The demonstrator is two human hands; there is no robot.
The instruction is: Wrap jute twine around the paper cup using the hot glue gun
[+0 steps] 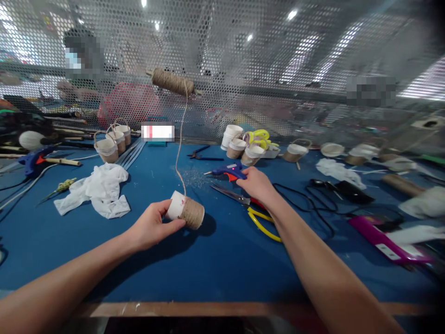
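Note:
My left hand [157, 226] grips a white paper cup [176, 205], tilted on its side above the table. Brown twine [193, 214] is wound round about half of the cup. From there a single strand runs up to a twine spool [173, 82] at the perforated screen. My right hand [256, 184] is closed on the back end of a blue glue gun [227, 170] with a red trigger, its nozzle facing left. Beneath that hand lie scissors [232, 194] with metal blades and a yellow cord loop [262, 225].
Pliers [204, 154] lie behind the glue gun. Twine-wrapped cups [237, 148] stand along the back, with more cups [107, 150] at left. A white cloth [99, 188] and another glue gun [33, 160] lie left. A purple power strip [387, 241] and black cables [313, 204] lie right.

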